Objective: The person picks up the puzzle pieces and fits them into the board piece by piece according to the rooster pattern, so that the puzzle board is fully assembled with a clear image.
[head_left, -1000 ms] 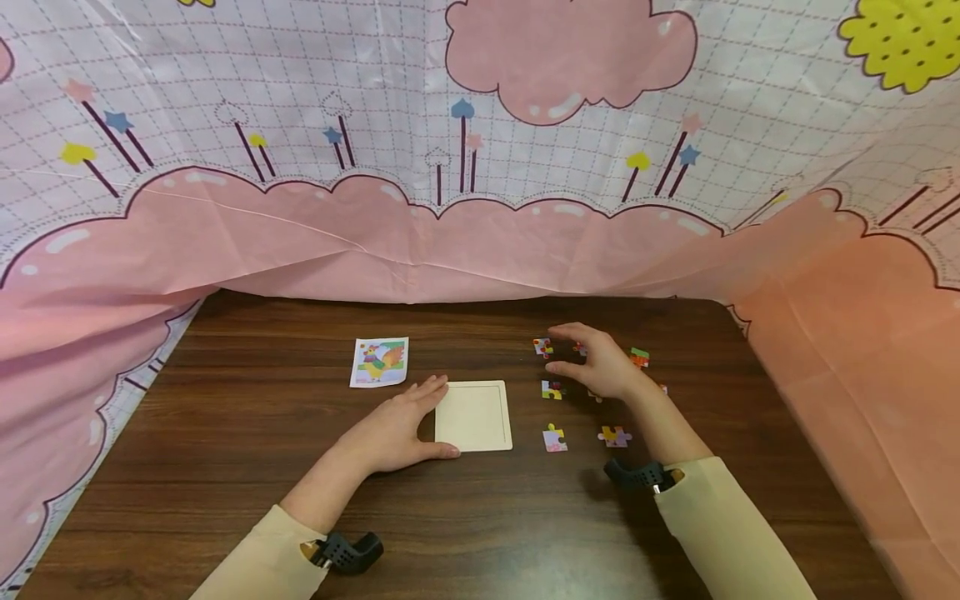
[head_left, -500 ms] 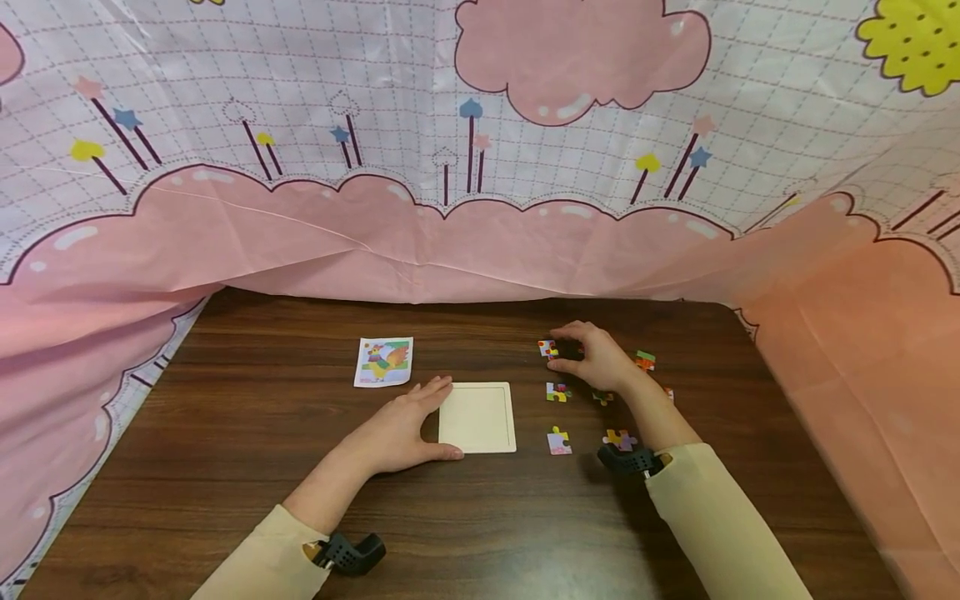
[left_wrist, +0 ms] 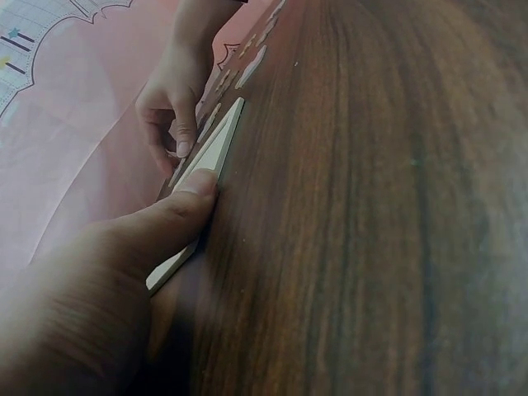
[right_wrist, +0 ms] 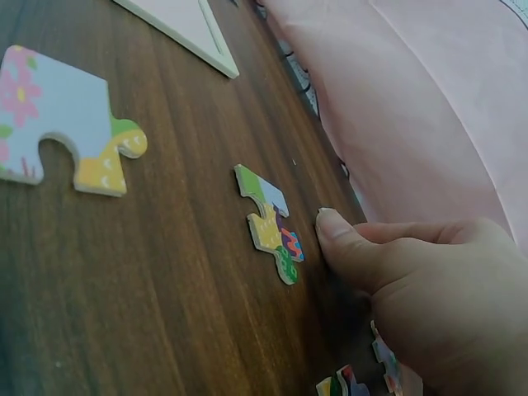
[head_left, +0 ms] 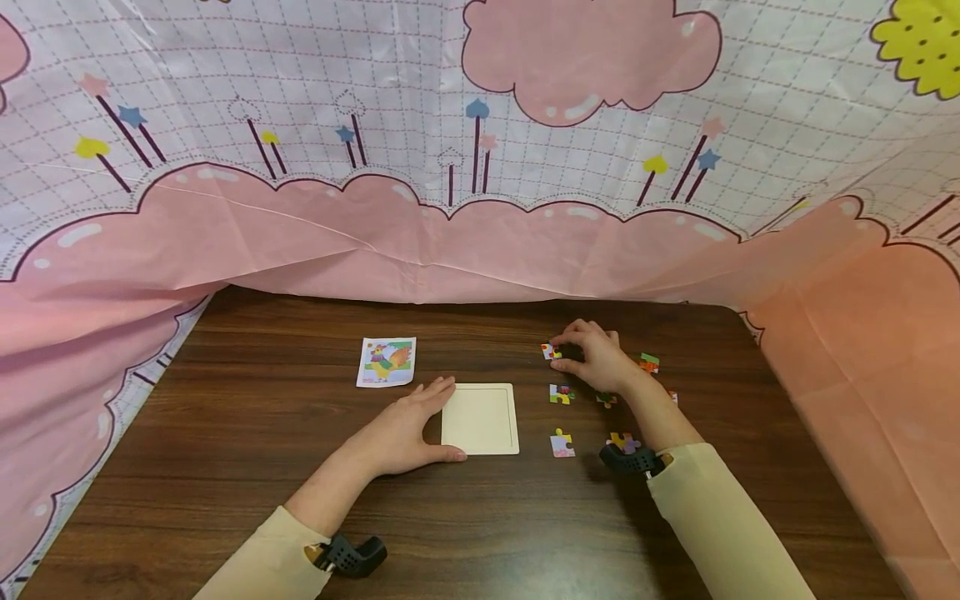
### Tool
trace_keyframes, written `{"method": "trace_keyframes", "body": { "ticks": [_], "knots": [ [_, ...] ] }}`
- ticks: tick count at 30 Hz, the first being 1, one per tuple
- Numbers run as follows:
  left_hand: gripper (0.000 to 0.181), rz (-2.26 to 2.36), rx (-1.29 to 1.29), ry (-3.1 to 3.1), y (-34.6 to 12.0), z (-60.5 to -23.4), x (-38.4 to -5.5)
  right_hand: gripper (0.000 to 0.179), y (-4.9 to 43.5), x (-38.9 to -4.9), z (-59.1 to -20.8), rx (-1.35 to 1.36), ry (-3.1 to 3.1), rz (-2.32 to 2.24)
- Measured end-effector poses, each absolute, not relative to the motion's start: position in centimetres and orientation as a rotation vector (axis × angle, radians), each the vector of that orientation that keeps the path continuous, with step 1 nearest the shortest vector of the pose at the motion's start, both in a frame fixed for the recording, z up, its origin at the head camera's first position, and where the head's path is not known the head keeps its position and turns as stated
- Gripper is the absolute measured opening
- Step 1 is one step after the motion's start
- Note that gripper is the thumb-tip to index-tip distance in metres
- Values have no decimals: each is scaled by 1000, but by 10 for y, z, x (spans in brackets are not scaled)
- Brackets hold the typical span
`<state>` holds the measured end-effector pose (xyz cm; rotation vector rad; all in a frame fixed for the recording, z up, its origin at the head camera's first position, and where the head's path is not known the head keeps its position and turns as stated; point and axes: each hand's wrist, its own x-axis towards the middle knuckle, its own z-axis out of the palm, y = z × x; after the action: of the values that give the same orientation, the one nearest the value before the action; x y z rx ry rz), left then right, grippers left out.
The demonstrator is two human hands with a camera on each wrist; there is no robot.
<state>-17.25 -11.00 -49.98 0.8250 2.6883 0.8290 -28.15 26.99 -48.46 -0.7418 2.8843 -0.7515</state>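
My left hand (head_left: 408,425) spans the left side of a square cream puzzle board (head_left: 480,421), its thumb at the near edge and fingers at the far left corner. The left wrist view shows the thumb resting on the board's rim (left_wrist: 216,148). My right hand (head_left: 596,354) holds a small colourful jigsaw piece (head_left: 551,352) between thumb and fingertips, at the far left of the loose pieces. In the right wrist view the hand (right_wrist: 437,272) hides that piece. A yellow, green and white jigsaw piece (right_wrist: 268,223) lies just beside the thumb.
Several loose jigsaw pieces lie right of the board, among them a pink-flowered one (head_left: 562,443) and a green-orange one (head_left: 649,362). A picture card of a rooster (head_left: 386,362) lies back left on the brown wooden table (head_left: 262,400). Patterned cloth (head_left: 337,242) hangs behind.
My right hand's thumb and fingertips have drawn closer together around the far left jigsaw piece. My left hand stays at the board. The whole head view has shifted slightly.
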Motion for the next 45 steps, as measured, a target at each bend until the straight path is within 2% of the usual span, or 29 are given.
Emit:
{"method": "trace_keyframes", "body": {
  "ticks": [13, 20, 45],
  "knots": [
    [111, 827, 829, 2686, -109, -500, -171, 36, 268, -276, -478, -749, 2899, -722],
    [111, 829, 826, 2685, -110, -497, -171, 46, 271, -277, -480, -777, 2919, -732],
    [112, 838, 810, 2667, -109, -494, -175, 46, 264, -255, -455, -903, 2868, -838]
  ]
}}
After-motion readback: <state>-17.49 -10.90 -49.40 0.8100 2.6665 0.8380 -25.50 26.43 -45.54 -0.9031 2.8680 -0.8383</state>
